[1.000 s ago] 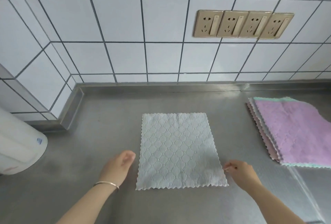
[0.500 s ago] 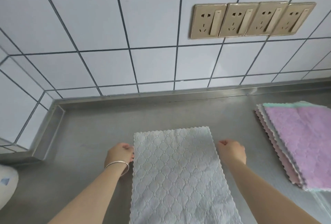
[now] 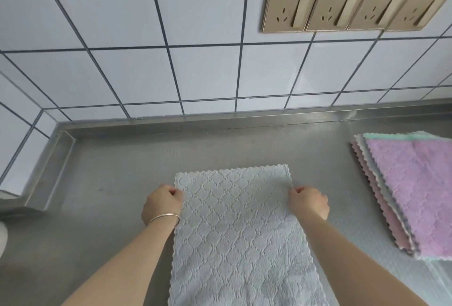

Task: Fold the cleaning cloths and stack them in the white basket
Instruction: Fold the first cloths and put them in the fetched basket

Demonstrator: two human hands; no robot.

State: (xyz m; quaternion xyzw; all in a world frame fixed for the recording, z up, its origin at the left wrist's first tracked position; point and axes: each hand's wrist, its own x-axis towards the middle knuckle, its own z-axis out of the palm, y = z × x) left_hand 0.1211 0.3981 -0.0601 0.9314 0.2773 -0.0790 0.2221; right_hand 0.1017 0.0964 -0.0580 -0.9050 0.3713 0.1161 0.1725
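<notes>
Fingers of the left hand (image 3: pixel 163 204) curl in against the left edge of the pale grey quilted cleaning cloth (image 3: pixel 241 232), pinching it just short of the far left corner; the right hand (image 3: pixel 308 201) does the same on the right edge, fingers bunched onto the scalloped hem. Both grips sit level with each other and close to the far end, which looks chosen so that the far strip can be lifted evenly and drawn toward the near side without the fabric skewing. A thin silver bangle (image 3: pixel 164 217) rings the left wrist. The forearms run along either side of the cloth, leaving its middle uncovered.

The cloth lies flat and unfolded on the brushed steel counter (image 3: pixel 117 183), its near end running out of the bottom of the view, so the first fold appears not yet made.

To the right, apart from the cloth, a stack of flat cloths topped by a fluffy lilac one (image 3: pixel 420 195) waits with pink, white and mint edges fanned out beneath, probably the supply still to be folded. Behind the counter rises a white tiled wall (image 3: pixel 122 36) carrying four gold wall sockets (image 3: pixel 357 2). No white basket can be made out in view, so where the folded pieces will go cannot be told.
</notes>
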